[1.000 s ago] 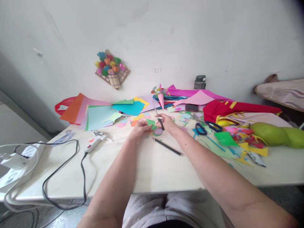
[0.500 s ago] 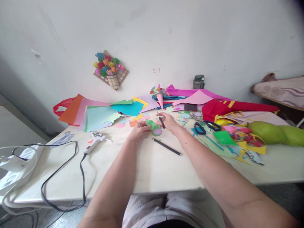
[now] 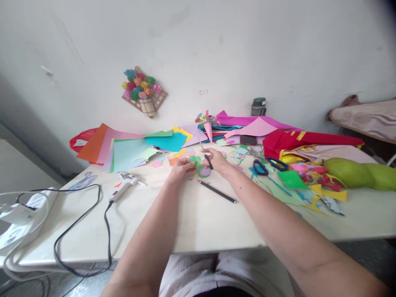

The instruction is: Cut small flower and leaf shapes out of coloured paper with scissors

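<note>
My left hand (image 3: 185, 166) pinches a green paper cutout (image 3: 194, 160) just above the table. In my right hand (image 3: 218, 161) is a slim tool with a black handle (image 3: 208, 162) and a thin metal end pointing up and away; its exact kind is not clear. The fingers of that hand are close to the green paper's right edge. Below the hands lies a round lilac paper piece with a green rim (image 3: 204, 171). A black pencil (image 3: 216, 191) rests on the table, nearer to me.
A glue gun (image 3: 124, 185) with a black cord lies left, near a white power strip (image 3: 26, 225). Coloured sheets (image 3: 130, 152) stretch along the back. To the right are blue-handled scissors (image 3: 268, 166), paper scraps (image 3: 312, 175), red cloth (image 3: 303, 142) and a bottle (image 3: 258, 107).
The black-handled tool has shifted slightly left and down, with its handle tilted a little differently. The green cutout has turned slightly between my hands. Other things have stayed where they were.
</note>
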Demonstrator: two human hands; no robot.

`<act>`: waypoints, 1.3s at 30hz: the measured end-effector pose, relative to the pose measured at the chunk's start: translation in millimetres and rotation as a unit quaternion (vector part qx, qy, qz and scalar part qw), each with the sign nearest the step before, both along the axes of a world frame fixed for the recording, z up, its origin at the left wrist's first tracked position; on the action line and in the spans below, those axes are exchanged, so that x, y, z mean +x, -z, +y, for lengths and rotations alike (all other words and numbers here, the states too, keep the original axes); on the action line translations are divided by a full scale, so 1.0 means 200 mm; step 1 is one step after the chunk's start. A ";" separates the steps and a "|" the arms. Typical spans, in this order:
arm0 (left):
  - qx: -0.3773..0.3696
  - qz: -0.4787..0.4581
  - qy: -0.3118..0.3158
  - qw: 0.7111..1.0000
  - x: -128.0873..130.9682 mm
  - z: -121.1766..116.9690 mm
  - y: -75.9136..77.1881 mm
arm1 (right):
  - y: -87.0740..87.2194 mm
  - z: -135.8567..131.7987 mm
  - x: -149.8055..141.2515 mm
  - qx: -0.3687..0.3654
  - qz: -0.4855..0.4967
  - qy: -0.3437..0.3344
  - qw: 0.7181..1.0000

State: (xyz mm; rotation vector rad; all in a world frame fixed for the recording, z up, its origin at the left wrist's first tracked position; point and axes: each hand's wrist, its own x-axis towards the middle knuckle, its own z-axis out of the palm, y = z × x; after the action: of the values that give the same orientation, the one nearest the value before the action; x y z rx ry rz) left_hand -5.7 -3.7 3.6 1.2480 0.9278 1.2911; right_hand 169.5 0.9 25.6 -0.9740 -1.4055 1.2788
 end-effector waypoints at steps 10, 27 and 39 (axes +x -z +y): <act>-0.005 -0.075 -0.082 0.994 -0.02 0.01 -0.01 | -0.02 -0.01 0.05 -0.033 -0.106 -0.064 0.992; -0.046 -0.158 -0.122 0.979 0.00 0.01 0.00 | 0.00 -0.02 0.05 -0.004 -0.171 -0.153 0.973; -0.068 -0.187 -0.129 0.972 0.04 0.01 -0.01 | 0.01 -0.03 0.04 0.001 -0.183 -0.172 0.968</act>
State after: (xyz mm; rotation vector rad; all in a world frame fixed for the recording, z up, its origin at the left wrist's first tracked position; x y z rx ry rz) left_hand 2.0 -1.6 5.2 0.7578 0.9048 1.5710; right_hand 178.3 -4.4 24.0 -1.0303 -1.9283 1.3924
